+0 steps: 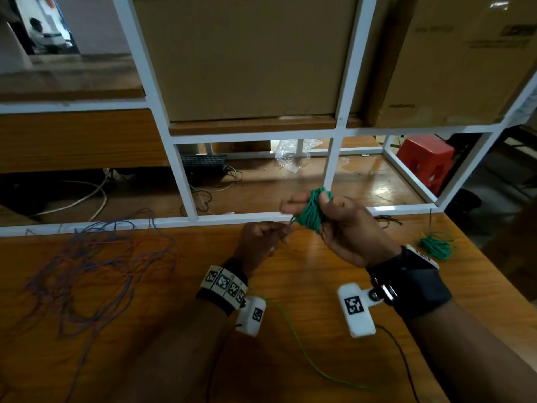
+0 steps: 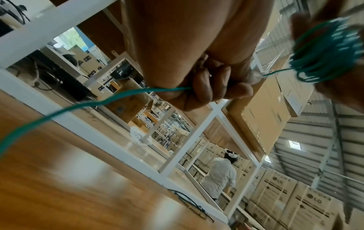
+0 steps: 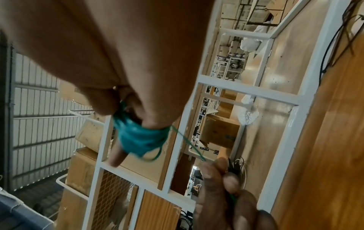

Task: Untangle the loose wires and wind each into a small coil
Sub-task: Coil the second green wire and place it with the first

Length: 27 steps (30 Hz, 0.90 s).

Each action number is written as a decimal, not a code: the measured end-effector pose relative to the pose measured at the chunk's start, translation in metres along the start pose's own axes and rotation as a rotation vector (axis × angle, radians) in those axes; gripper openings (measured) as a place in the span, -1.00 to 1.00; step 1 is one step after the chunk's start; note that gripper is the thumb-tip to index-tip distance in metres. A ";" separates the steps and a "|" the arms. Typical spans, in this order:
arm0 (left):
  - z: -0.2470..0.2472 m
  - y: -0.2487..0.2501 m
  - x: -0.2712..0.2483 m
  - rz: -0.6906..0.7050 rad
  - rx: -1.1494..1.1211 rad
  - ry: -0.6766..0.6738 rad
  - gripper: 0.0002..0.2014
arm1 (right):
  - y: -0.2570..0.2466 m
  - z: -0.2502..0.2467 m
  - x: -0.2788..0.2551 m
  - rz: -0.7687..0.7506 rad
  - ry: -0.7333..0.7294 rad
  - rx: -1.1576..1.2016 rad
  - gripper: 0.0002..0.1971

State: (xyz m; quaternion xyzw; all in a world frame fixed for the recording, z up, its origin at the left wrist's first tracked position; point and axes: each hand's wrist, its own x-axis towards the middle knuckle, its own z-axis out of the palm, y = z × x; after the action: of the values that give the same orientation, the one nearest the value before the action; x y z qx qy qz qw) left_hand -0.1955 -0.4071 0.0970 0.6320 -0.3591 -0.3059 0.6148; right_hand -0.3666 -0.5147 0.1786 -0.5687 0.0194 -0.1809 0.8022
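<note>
Above a wooden table [image 1: 334, 286], the right hand [image 1: 345, 228] is raised, its fingers wrapped in a green wire coil [image 1: 312, 212], its grip curled round the bundle. Just left of the coil, the left hand [image 1: 261, 242] has its grip clenched on the green wire's loose tail [image 1: 313, 362], which trails toward the table's near edge. Far left of the coil lies a tangle of blue and red wires [image 1: 93, 263]; to the coil's right rests a second green bundle [image 1: 436, 245].

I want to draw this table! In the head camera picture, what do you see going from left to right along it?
Tangle of blue and red wires → left hand, pinching the green wire → green coil wound on the right hand → small green wire bundle lying on the table.
</note>
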 end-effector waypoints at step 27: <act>0.023 0.007 -0.001 -0.079 -0.088 -0.236 -0.79 | 0.010 -0.016 -0.006 0.013 0.190 0.431 -0.45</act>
State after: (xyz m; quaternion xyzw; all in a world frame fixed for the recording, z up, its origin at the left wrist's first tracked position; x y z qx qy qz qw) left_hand -0.2160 -0.4192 0.1026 0.5777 -0.3902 -0.4173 0.5829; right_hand -0.3734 -0.5247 0.1623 -0.3646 0.0592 -0.2285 0.9008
